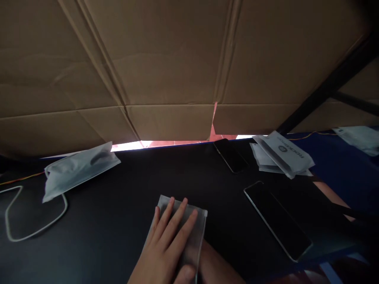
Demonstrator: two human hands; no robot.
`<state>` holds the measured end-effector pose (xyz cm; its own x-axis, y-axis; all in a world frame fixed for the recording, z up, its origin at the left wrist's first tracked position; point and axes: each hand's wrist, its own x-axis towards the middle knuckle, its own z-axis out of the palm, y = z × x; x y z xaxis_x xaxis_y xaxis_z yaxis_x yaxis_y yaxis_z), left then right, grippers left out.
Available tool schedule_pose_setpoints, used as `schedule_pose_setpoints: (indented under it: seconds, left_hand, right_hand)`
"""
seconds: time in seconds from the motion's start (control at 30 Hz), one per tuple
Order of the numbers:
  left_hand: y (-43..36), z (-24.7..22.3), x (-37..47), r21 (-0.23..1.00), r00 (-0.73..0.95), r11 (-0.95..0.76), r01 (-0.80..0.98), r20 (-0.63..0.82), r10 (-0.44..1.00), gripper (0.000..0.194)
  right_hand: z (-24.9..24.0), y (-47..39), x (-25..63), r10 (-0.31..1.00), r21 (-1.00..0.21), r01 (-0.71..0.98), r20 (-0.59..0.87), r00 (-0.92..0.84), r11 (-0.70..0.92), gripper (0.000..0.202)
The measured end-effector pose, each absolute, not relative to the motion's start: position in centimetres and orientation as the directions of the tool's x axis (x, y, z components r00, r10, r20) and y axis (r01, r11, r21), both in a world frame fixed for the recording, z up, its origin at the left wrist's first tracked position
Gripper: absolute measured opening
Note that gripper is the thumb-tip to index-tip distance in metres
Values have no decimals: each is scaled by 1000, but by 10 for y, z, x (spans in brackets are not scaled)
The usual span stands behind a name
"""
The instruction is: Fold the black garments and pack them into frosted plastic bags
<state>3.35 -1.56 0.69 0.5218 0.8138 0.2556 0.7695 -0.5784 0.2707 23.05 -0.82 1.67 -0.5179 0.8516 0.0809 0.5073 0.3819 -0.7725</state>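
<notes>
A frosted zip pouch with a small white slider at its upper right corner lies on the black tabletop, at the bottom middle of the head view. Across its upper face my left hand rests palm down, fingers stretched and slightly spread, thumb toward the right. My right hand shows only in part, beside the pouch's right edge and partly behind it. The fingers of that hand are hidden, so its grip cannot be made out.
To the right lie a large dark phone, a smaller phone and several printed white pouches. At left, another pale pouch lies by a white cable. Cardboard stands behind the table, with a dark bar at right.
</notes>
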Motion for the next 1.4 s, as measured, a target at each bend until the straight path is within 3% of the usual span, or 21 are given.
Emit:
schedule_pose_setpoints:
  seconds: [0.13, 0.3, 0.4, 0.47, 0.57, 0.67, 0.83, 1.1, 1.27, 1.4]
  left_hand:
    - [-19, 7, 38, 187, 426, -472, 862, 239, 873, 71]
    - [-16, -10, 54, -34, 462, -477, 878, 312, 830, 79]
    - [-17, -13, 56, -47, 463, -475, 879, 333, 822, 78]
    - [-14, -7, 53, 7, 468, -494, 869, 306, 829, 75]
    - [3, 13, 49, 223, 440, -474, 852, 188, 878, 62]
    - [36, 34, 52, 362, 369, -378, 852, 97, 924, 53]
    - [71, 49, 68, 437, 404, -380, 815, 41, 914, 30]
    - [62, 50, 73, 599, 398, -366, 712, 84, 914, 32]
    - [63, 47, 71, 618, 296, -341, 708, 179, 938, 29]
    - [78, 46, 50, 568, 139, -266, 779, 259, 956, 30]
  right_hand:
    - [11, -10, 262, 853, -866, 394, 68, -517, 308, 58]
    - [-10, -22, 275, 883, -731, 551, 153, -443, 403, 28]
    - [-8, -22, 274, 900, -770, 531, 125, -417, 353, 24]
    - [-2, -16, 271, 949, -842, 495, 64, -307, 217, 24]
    - [5, -1, 267, 994, -895, 445, -44, -101, 6, 29]
    - [8, 17, 259, 992, -903, 423, -114, -51, -82, 38]
    - [8, 35, 244, 984, -928, 348, -164, -65, -131, 40]
    - [9, 37, 248, 969, -966, 189, -204, -140, -176, 41]
    - [18, 25, 246, 964, -964, 247, -153, -218, -97, 33]
    - [2, -8, 235, 897, -937, 350, -164, -411, -11, 33]
